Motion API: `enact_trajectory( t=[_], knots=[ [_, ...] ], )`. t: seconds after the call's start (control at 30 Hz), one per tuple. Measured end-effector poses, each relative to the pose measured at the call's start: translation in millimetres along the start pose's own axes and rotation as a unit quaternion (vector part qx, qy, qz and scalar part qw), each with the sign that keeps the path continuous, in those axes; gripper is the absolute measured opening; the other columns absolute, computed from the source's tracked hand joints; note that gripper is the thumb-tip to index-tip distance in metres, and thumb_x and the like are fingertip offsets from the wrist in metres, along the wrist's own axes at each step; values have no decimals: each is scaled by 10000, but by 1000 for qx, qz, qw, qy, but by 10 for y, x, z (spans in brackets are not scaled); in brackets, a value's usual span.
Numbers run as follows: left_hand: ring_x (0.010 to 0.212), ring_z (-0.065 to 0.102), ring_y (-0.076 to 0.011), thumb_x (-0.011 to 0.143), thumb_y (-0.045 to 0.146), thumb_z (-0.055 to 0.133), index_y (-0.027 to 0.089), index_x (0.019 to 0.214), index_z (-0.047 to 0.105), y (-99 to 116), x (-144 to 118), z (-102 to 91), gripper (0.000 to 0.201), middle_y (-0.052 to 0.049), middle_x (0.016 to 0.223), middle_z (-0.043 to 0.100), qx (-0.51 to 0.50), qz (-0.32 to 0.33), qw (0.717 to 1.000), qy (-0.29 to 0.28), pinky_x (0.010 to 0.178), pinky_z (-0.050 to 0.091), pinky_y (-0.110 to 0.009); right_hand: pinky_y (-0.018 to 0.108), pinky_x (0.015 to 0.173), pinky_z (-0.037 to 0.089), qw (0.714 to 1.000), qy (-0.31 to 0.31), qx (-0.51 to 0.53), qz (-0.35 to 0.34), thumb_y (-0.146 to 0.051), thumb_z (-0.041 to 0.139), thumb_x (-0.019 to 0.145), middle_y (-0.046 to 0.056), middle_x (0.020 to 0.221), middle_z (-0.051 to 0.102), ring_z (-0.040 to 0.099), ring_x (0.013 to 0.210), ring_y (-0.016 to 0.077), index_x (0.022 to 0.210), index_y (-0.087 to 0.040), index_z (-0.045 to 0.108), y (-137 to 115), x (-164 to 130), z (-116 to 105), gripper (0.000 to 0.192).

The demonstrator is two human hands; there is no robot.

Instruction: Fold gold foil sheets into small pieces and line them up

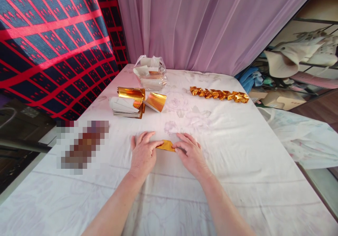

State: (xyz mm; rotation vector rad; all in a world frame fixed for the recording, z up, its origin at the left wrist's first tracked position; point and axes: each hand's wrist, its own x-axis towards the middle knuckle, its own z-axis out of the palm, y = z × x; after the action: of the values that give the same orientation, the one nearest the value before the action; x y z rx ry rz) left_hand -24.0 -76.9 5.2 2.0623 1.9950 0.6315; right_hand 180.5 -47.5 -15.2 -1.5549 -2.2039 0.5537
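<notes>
left hand (143, 153) and right hand (189, 153) both pinch the gold paper (166, 145) flat on the bed (237, 141). fingers cover its ends, so its shape's hard to tell.

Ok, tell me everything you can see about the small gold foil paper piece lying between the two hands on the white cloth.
The small gold foil paper piece is a shiny orange-gold strip, apparently folded flat. It lies flat on the white cloth-covered table, slightly slanted, near the table's middle. The left hand presses its left end with the fingertips and the right hand presses its right end, so only its middle shows. Any crease lines are too small to make out.
</notes>
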Motion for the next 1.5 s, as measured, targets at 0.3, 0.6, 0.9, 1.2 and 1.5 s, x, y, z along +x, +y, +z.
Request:
enact_trajectory(
  t=[0.3,0.6,0.9,1.2,1.5],
  knots=[
    [1273,516,-286,822,7,447,383,1007,775,-3,8,16,532,5,1299,659,-5,9,1000,24,1163,204,-670,453,987,405,998,51,-18,-40,-206,512,925,21,1333,637,460,1330,248,986,-302,745,-80,-66,-11,259],
    [1264,523,-299,915,220,581,346,938,781,25,15,22,237,-16,1278,675,1,17,999,51,1160,220,-661,403,865,388,990,127,-54,32,-332,616,908,55,1139,663,561,1080,252,744,-249,693,-364,83,74,200],
    [1282,518,-307,949,189,518,369,1023,764,-31,-6,45,314,-14,1307,659,15,32,999,40,1148,212,-679,375,856,359,989,137,-39,36,-234,588,923,35,1100,650,555,1056,227,901,-286,713,-337,86,88,137],
    [1299,509,-315,922,110,460,379,1086,749,-101,-1,51,427,-15,1326,653,14,35,999,25,1124,253,-685,377,848,366,991,123,-39,36,-239,563,937,42,1093,648,558,1040,225,905,-299,732,-329,97,76,182],
    [1311,501,-329,868,29,421,385,1130,734,-128,3,53,541,-25,1353,636,17,37,999,9,1102,252,-710,383,897,379,994,97,-53,5,-233,563,958,44,1144,649,553,1123,219,992,-288,719,-296,78,57,169]
  ],
)
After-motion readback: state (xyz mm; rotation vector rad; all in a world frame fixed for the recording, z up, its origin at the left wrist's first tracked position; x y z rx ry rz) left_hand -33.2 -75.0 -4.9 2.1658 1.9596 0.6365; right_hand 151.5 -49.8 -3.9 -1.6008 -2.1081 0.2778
